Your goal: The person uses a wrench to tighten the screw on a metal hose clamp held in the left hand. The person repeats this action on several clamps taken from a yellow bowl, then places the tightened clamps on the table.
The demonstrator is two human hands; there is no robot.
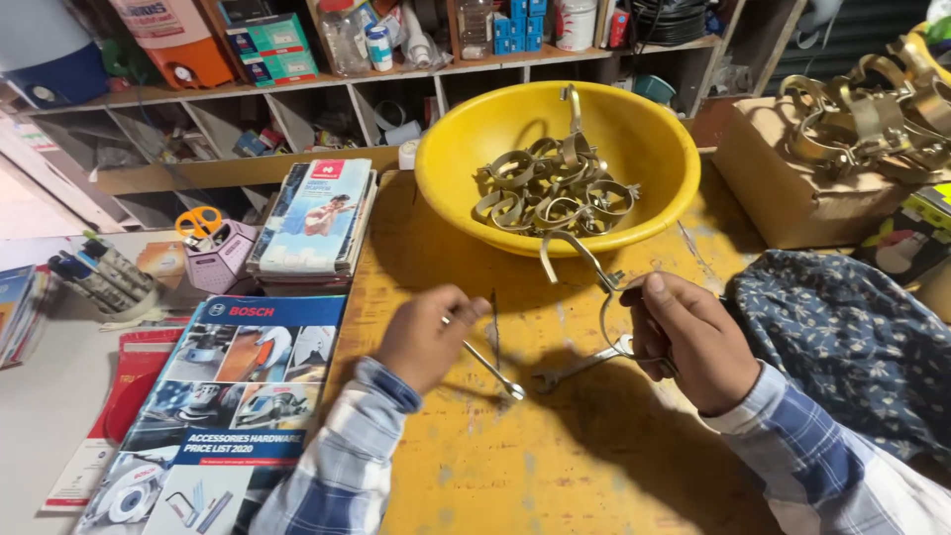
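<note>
Clamp (619, 297) is gripped in closed right hand (688, 337) just in front of bowl (446, 183), spanner (492, 370) pinched in left hand (426, 332) over worktop (555, 456); clamp should be kept steady w/ spanner seated square on bolt.

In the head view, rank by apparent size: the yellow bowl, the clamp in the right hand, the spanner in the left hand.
1. Yellow bowl, largest by far.
2. Metal clamp in the right hand.
3. Spanner in the left hand; looks close to the clamp and is partly hidden, so this order is unsure.
</note>
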